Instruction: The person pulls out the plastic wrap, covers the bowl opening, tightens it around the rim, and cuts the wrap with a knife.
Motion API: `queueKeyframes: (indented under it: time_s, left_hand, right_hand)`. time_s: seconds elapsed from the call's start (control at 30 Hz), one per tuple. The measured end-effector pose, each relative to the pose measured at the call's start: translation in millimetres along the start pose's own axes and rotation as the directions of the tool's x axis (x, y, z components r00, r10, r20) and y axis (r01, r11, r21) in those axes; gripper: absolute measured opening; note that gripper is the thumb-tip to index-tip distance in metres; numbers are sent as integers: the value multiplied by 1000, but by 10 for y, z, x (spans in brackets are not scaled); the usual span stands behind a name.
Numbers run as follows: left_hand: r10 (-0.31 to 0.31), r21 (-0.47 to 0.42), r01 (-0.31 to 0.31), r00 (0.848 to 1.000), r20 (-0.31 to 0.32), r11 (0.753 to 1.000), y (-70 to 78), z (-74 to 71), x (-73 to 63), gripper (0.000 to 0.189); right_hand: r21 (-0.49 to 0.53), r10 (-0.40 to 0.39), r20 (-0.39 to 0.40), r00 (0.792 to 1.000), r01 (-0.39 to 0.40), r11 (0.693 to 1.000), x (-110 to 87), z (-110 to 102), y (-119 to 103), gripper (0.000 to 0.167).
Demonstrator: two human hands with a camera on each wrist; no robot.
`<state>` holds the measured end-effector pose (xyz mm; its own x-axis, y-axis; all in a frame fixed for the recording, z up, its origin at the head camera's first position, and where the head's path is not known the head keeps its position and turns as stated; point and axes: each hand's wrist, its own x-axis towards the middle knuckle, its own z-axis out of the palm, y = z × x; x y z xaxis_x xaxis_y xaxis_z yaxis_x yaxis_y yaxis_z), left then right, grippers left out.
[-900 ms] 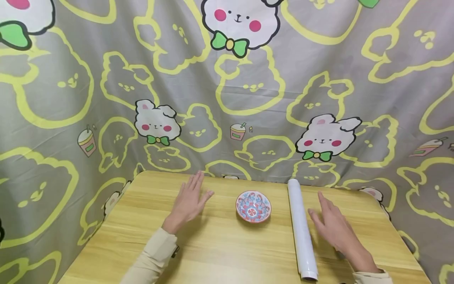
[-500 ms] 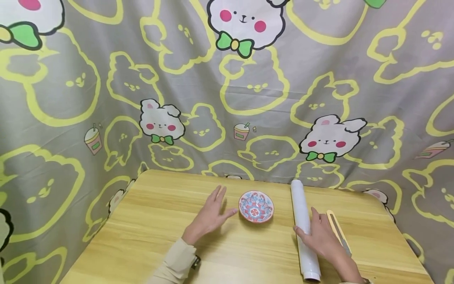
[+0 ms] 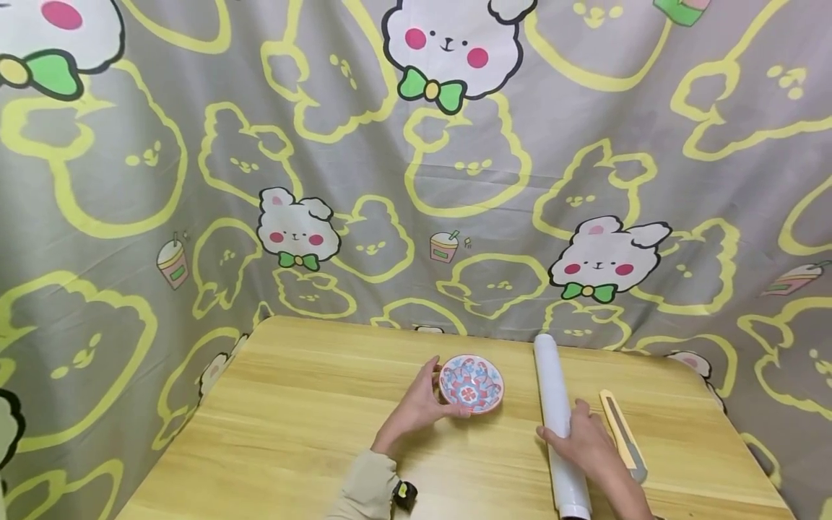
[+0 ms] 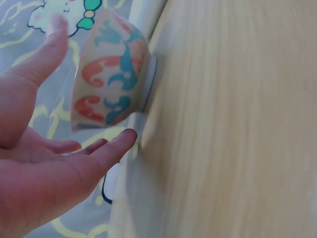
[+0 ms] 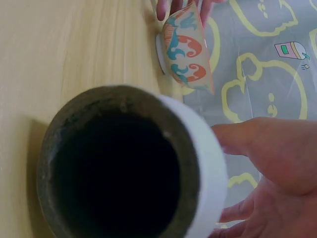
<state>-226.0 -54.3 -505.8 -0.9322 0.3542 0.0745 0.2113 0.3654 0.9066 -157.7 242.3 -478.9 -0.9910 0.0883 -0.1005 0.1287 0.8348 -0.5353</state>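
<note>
A small bowl [image 3: 471,384] with a red and blue pattern stands on the table. My left hand [image 3: 419,404] reaches round its left side, with the thumb at the front rim and the fingers at the back. In the left wrist view, a gap shows between the spread fingers [image 4: 106,153] and the bowl [image 4: 111,74]. To the right lies a long white roll of plastic film [image 3: 552,390]. My right hand [image 3: 591,440] holds it, thumb across the top and fingers along the right side. The hollow end of the roll [image 5: 208,148] hides the fingertips in the right wrist view.
A yellow and grey utility knife [image 3: 622,433] lies just right of the roll, beside my right hand. The wood-grain table [image 3: 292,419] ends at a grey curtain [image 3: 364,166] with cartoon rabbits, which hangs behind it and along the sides.
My left hand has moved right, up to the bowl. My right hand has moved left from beside the roll onto it, uncovering the utility knife. Bowl and roll stay in place.
</note>
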Motion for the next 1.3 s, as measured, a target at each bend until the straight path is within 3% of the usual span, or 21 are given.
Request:
queueKeyframes:
  time_s: [0.2, 0.37, 0.57, 0.87, 1.0, 1.17, 1.3]
  left_hand:
    - [53, -31, -54, 998, -22, 998, -20, 75, 27, 117]
    - [40, -65, -42, 998, -42, 997, -38, 76, 26, 111]
    - [38, -72, -39, 999, -9, 997, -52, 39, 21, 111]
    - [31, -114, -27, 999, 30, 993, -95, 14, -23, 112]
    - [8, -132, 1, 998, 67, 991, -118, 9, -23, 113]
    - [38, -189, -17, 994, 106, 982, -113, -62, -29, 107]
    - [48, -262, -16, 992, 117, 965, -132, -105, -33, 105]
  right_hand:
    - [-1, 4, 14, 1000, -4, 1000, 20, 13, 10, 88]
    - [11, -18, 20, 1000, 18, 1000, 14, 0, 32, 80]
    - [-25, -27, 22, 999, 27, 999, -15, -13, 49, 78]
    - [-78, -150, -28, 988, 147, 986, 62, 21, -1, 67]
    - [-105, -196, -72, 978, 188, 976, 127, 35, -23, 61]
    - [-102, -260, -112, 959, 249, 963, 251, 51, -72, 58]
    - [-132, -377, -135, 916, 360, 923, 389, 83, -71, 55]
